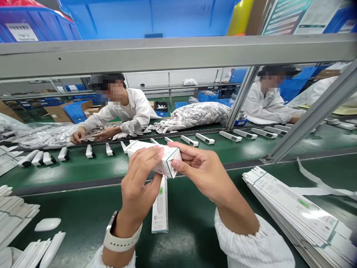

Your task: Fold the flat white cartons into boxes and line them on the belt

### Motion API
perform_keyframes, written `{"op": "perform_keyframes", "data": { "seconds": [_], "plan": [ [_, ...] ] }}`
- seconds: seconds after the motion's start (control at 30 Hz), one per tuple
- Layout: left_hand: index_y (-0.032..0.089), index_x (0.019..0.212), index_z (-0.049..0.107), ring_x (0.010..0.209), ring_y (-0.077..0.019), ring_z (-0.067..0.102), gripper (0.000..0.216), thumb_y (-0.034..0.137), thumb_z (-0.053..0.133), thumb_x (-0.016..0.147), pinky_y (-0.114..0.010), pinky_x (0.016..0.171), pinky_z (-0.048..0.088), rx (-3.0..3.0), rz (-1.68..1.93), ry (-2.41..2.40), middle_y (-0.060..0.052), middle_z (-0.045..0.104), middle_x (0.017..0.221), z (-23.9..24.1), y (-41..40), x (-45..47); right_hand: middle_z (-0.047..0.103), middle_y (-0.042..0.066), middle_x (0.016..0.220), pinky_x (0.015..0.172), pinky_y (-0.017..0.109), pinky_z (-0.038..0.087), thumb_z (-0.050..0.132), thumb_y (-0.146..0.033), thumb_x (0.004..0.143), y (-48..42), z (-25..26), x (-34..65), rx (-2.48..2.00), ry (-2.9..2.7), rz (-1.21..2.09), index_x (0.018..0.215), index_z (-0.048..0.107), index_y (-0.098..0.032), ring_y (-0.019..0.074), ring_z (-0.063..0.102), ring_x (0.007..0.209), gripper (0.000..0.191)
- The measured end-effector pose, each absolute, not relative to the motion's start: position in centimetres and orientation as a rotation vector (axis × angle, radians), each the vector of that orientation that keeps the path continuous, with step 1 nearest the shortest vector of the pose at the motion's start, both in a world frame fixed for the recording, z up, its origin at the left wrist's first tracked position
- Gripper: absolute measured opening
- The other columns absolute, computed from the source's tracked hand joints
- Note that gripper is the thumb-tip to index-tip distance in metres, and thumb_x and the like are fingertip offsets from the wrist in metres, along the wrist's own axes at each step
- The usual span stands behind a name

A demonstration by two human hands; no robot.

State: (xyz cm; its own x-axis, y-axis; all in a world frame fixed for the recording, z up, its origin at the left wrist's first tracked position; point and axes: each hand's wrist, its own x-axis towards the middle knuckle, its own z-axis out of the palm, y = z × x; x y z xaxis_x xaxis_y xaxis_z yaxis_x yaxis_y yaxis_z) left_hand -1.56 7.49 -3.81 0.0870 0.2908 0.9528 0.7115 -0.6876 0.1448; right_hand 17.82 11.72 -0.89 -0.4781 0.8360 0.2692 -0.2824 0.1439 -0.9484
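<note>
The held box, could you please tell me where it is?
The held box is just left of centre in the head view, between the left hand and right hand.

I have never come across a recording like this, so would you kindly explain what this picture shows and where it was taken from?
There is no machine at work here: a camera worn on a person's head looks forward and down at that person's own two bare hands. The left hand grips a small printed white box, while the right hand has its thumb and forefinger at the box's end. On the green surface below lies another slim box. To the right is a stack of flat printed cartons; at the lower left are smooth white pieces. Farther back, white devices stand in a row, and a co-worker handles small parts.
</note>
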Motion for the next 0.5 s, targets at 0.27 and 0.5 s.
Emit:
{"op": "perform_keyframes", "data": {
  "seconds": [0.27,0.5],
  "plan": [
    [0.022,0.138,0.071,0.129,-0.0273,0.077,0.055,-0.005,0.08,0.09,-0.052,0.114,0.062,-1.992,-1.61,-0.992,-0.011,0.081,0.132,-4.3,7.6,-1.1,0.089,0.006,0.123,0.096,0.042,0.069,0.089,-0.043,0.095,10.8,-1.2,16.3,-0.63,-1.455,1.313,0.141,0.081,-0.019,0.0323,0.084,0.113,0.052],
    [0.025,0.141,0.07,0.135,-0.0276,0.074,0.061,-0.001,0.085,0.088,-0.051,0.12,0.059,-2.122,-1.776,-1.049,-0.009,0.079,0.138,-4.2,7.4,-2.0,0.082,0.002,0.142,0.107,0.041,0.066,0.08,-0.044,0.104,11.8,-0.6,18.5,-0.521,-1.612,1.434,0.145,0.079,-0.027,0.0293,0.079,0.126,0.044]
  ]
}}
